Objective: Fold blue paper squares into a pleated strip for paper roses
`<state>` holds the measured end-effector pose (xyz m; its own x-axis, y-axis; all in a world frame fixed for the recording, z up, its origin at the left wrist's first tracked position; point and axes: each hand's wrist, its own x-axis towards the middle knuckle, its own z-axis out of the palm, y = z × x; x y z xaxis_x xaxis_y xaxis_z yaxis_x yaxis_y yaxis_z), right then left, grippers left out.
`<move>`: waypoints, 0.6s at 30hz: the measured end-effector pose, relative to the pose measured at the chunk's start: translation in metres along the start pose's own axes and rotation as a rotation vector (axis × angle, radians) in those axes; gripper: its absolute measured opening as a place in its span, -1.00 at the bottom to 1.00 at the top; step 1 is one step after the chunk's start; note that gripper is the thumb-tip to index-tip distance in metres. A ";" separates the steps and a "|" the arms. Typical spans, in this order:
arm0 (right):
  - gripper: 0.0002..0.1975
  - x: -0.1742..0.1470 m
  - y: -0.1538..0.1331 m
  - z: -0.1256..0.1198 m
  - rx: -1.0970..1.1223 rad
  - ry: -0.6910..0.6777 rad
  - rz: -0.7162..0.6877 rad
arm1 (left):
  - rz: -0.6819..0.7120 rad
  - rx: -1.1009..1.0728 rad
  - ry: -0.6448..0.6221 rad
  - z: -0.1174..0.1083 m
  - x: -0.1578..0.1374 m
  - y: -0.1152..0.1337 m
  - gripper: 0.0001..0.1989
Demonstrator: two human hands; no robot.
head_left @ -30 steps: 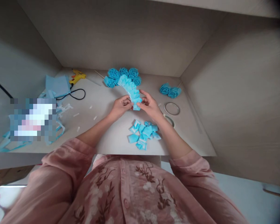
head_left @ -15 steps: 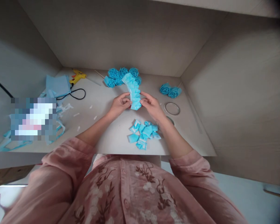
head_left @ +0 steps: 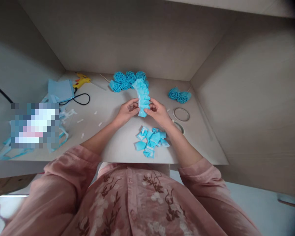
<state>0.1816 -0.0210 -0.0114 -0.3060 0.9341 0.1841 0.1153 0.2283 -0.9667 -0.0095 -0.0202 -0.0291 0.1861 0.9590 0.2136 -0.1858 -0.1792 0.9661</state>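
Note:
A curved strip of overlapping folded blue petals (head_left: 142, 94) is held upright above the middle of the table. My left hand (head_left: 127, 110) pinches its lower left edge. My right hand (head_left: 158, 112) grips its lower right side, with the thumb lying across the front of the bottom petal. Below my hands lies a loose pile of folded blue petals (head_left: 152, 139), some with white bands. Behind the strip's top stands a cluster of blue rosettes (head_left: 125, 78), partly covered by it.
Two more blue rosettes (head_left: 179, 95) lie at the right, near a tape ring (head_left: 181, 114) and a second roll (head_left: 179, 127) partly behind my right wrist. A yellow glue gun (head_left: 82, 80) with a black cord, blue sheets (head_left: 61, 90) and white scraps (head_left: 80, 121) are at the left.
The strip has shifted slightly to the right and down. My right thumb has moved from the strip's edge onto the front of its lowest petal. My left hand stays almost in place.

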 end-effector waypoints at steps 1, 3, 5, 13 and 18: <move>-0.43 0.000 -0.001 0.000 -0.014 -0.005 -0.003 | 0.002 -0.005 0.004 0.000 0.001 -0.002 -0.39; -0.48 -0.001 -0.002 0.001 -0.021 -0.013 -0.009 | 0.008 -0.027 0.008 0.000 0.001 -0.004 -0.39; -0.49 -0.001 -0.001 0.000 -0.003 -0.024 -0.018 | 0.006 -0.054 0.009 0.000 0.001 -0.005 -0.38; -0.45 0.000 0.003 -0.002 0.079 -0.005 0.043 | -0.006 -0.054 0.000 -0.002 0.000 -0.003 -0.39; -0.47 0.000 0.001 0.002 0.129 -0.061 0.037 | -0.021 -0.081 -0.025 -0.001 0.000 -0.006 -0.36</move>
<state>0.1802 -0.0216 -0.0130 -0.3612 0.9218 0.1403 0.0068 0.1531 -0.9882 -0.0091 -0.0193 -0.0348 0.2143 0.9565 0.1979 -0.2590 -0.1397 0.9557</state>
